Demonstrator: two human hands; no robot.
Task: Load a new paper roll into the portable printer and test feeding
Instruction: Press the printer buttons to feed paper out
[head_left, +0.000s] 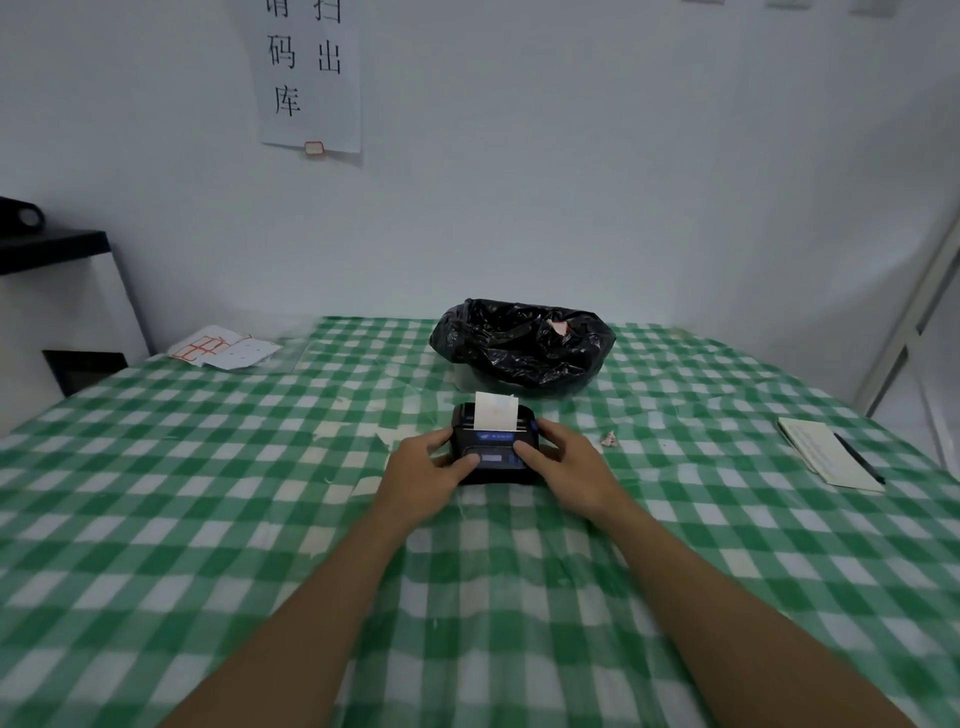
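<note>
A small black portable printer (494, 441) sits on the green checked tablecloth (260, 493) in the middle of the table. A short strip of white paper (495, 410) sticks up out of its slot at the back. My left hand (423, 470) grips the printer's left side, with the thumb lying on its front panel. My right hand (563, 460) holds the right side, thumb resting on the blue buttons near the small display. The lid looks closed.
A bin lined with a black plastic bag (522, 343) stands just behind the printer. A crumpled paper scrap (609, 439) lies to the right. A notepad with a pen (831, 457) sits at the far right. Label sheets (223, 347) lie at the back left.
</note>
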